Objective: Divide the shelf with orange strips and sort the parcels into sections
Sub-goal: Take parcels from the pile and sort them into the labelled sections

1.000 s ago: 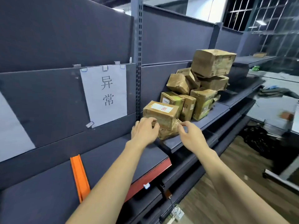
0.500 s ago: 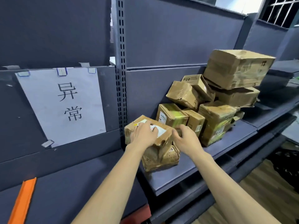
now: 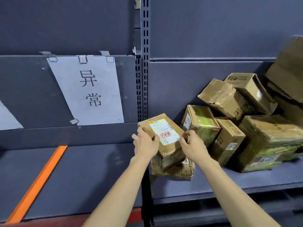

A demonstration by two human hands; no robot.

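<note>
— Where is the labelled parcel (image 3: pixel 164 136) found?
— On a crumpled parcel (image 3: pixel 173 171) on the shelf (image 3: pixel 229 182), gripped by the left hand (image 3: pixel 146 145) and right hand (image 3: pixel 193 146). The orange strip (image 3: pixel 37 182) is laid well left.

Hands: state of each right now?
Left hand: grips the left edge of the labelled parcel.
Right hand: fingers curled on the same parcel's right edge.

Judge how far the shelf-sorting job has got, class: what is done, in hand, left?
Done: one orange strip lies across the left shelf. In hand: the left hand and right hand grip the labelled parcel. Left: the pile of boxes on the right shelf looks unsorted.
</note>
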